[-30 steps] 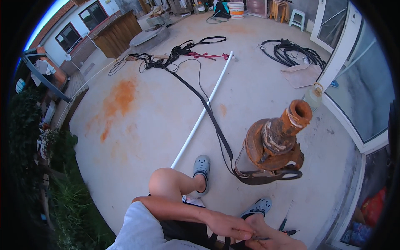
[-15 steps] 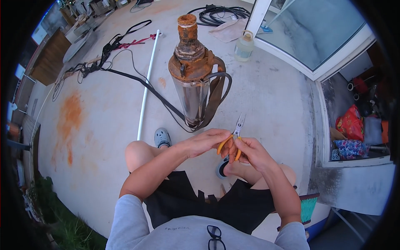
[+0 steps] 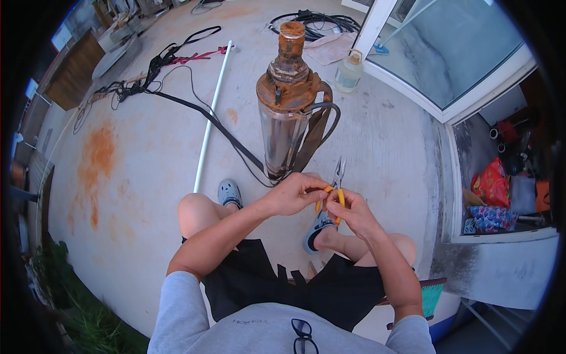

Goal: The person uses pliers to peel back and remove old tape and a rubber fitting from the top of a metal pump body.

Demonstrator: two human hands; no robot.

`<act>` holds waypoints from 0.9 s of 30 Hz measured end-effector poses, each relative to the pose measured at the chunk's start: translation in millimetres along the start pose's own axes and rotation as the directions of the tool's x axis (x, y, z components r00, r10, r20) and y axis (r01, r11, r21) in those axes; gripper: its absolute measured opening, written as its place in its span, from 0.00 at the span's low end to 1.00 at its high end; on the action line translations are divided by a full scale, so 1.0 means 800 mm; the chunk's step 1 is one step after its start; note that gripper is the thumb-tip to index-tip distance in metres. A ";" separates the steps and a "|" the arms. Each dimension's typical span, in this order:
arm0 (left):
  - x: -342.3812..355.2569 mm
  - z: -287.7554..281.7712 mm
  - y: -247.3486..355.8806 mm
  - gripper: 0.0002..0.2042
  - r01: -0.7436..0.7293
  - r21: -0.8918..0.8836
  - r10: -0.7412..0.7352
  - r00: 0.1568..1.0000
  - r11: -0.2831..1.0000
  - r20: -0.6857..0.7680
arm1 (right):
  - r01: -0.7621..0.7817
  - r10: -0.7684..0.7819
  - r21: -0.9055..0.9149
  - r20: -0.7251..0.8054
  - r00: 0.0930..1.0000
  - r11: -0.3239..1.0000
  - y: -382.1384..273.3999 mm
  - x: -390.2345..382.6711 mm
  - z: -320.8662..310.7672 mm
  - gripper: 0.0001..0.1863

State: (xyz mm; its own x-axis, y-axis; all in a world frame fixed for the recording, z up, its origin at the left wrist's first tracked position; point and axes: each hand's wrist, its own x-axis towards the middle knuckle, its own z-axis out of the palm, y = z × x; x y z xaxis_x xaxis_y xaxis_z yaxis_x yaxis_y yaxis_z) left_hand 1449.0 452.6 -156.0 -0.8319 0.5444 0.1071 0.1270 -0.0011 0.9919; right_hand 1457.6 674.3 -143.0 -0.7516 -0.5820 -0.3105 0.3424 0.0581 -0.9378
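A pair of needle-nose pliers (image 3: 339,175) with yellow-orange handles is held up in front of me, its metal jaws pointing away and slightly apart. My left hand (image 3: 293,194) pinches the left handle between thumb and fingers. Around the right handle, the fingers of my right hand (image 3: 354,211) are closed. Just beyond my hands stands a tall submersible pump (image 3: 285,127), upright, with a shiny metal body and a rusty top and outlet. A dark strap and a curved black cable hang down its right side. Whether anything small sits between my fingers is hidden.
A white pole (image 3: 213,112) lies on the concrete floor left of the pump, crossed by a black strap (image 3: 200,112). Coiled black hose (image 3: 312,22) and a clear jug (image 3: 349,72) are farther back. At right, a glass door (image 3: 448,53) stands by a doorway with bags.
The pliers' handles look closer together and turned a little in my hands. My view has shifted slightly, so the pump appears farther right.
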 end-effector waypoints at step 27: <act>0.004 0.010 -0.006 0.11 -0.177 0.145 0.183 0.982 0.973 -0.034 | -0.045 0.037 0.203 0.045 0.998 0.978 0.002 0.001 0.011 0.29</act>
State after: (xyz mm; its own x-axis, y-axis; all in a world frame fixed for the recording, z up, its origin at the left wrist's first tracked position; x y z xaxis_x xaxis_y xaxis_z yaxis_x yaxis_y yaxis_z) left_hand 1450.5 461.2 -161.2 -0.8123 0.5063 0.2893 0.3490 0.0247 0.9368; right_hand 1463.0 666.7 -143.6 -0.7122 -0.6156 -0.3374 0.4833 -0.0813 -0.8717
